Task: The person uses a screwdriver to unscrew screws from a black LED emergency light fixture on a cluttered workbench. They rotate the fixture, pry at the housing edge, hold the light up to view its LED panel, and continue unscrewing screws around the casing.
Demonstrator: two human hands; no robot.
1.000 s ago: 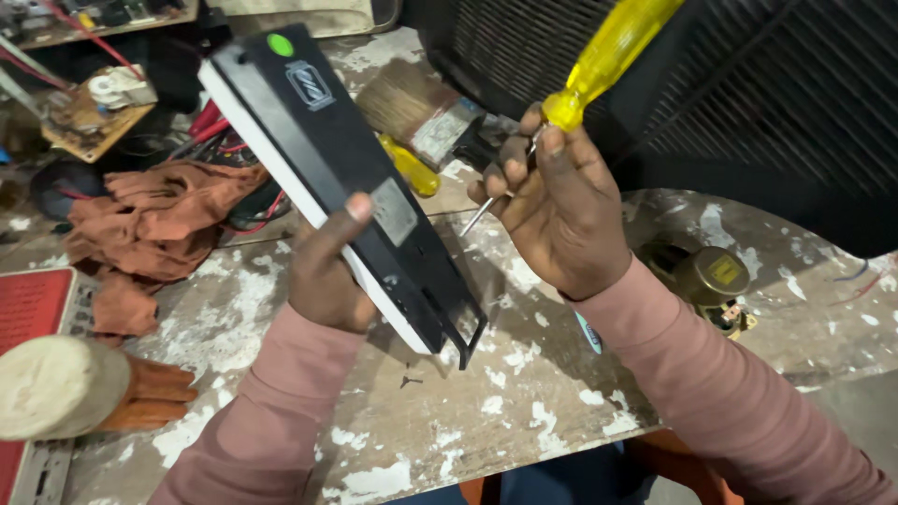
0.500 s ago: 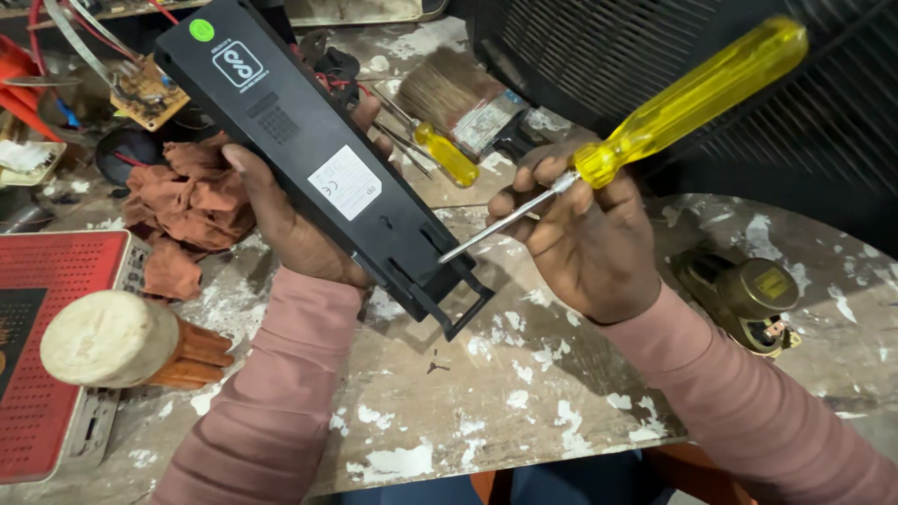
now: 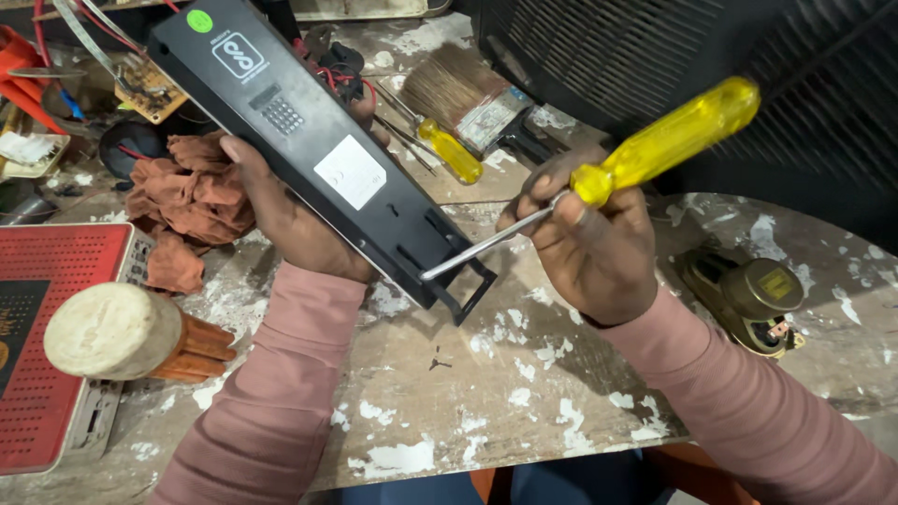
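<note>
Messy worktable with chipped white paint, under both arms. Left hand wrapped tight around long black box, tilted up off the table. Right hand closed on yellow screwdriver, wrist bent, metal tip maybe touching the box's lower end. Rust-brown rag and paintbrush behind.

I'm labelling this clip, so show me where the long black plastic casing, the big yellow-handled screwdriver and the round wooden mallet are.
Long black plastic casing (image 3: 281,122), head view, on its flat back panel.
Big yellow-handled screwdriver (image 3: 673,136), head view, on the clear yellow handle.
Round wooden mallet (image 3: 112,332), head view, on its pale head.
</note>
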